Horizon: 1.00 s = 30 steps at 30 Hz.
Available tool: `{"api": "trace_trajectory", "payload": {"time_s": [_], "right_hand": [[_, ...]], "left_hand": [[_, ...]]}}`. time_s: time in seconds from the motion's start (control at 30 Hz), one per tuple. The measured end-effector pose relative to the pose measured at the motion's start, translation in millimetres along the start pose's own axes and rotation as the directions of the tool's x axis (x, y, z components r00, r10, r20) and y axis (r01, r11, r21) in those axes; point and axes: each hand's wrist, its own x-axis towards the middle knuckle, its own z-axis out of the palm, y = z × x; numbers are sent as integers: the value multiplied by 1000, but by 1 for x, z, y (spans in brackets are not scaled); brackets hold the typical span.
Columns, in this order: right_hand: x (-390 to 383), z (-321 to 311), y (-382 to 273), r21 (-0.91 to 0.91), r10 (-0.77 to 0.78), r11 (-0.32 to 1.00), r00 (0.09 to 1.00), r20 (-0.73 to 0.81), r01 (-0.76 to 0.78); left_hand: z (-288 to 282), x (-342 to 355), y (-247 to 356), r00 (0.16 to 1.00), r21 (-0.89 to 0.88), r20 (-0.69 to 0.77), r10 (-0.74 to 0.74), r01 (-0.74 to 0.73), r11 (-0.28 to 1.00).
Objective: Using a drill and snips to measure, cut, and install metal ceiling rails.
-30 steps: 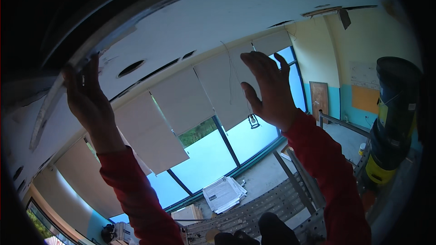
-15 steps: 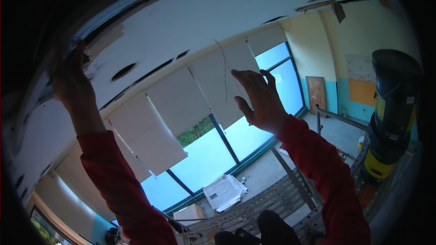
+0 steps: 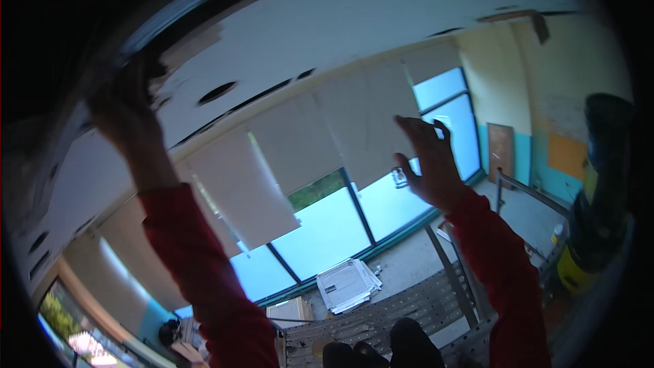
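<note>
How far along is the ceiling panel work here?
Done: white ceiling panels already cover most of the span, some with round cut-outs. In hand: the left hand is raised to the ragged panel edge beside the dark open gap; the right hand is open in the air, off the ceiling. Left: that gap remains uncovered.

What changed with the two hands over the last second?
The right hand came down and away from the white ceiling panel, and now hangs open in the air before the window blinds. The left hand stayed raised at the panel's broken edge. Both red sleeves are still lifted.
</note>
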Motion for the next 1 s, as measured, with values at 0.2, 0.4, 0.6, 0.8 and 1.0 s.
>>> {"api": "trace_trajectory", "payload": {"time_s": [0.2, 0.4, 0.6, 0.8, 1.0], "right_hand": [[-15, -3, 21, -75, -31, 997, 999, -38, 28], [-15, 14, -4, -2, -21, 1000, 1000, 19, 22], [-27, 7, 11, -51, -2, 999, 999, 44, 4], [-20, 17, -6, 14, -3, 1000, 998, 60, 2], [-17, 11, -3, 18, -5, 1000, 998, 58, 4]], "left_hand": [[70, -21, -19, 993, -187, -105, -52, 31, 982], [61, -20, -22, 990, -160, -133, -51, 29, 987], [78, -21, -31, 997, -159, -75, -26, 14, 987], [48, -4, -28, 989, -140, 129, -65, 83, 987], [57, -10, -27, 992, -135, 67, -108, 116, 984]]}}
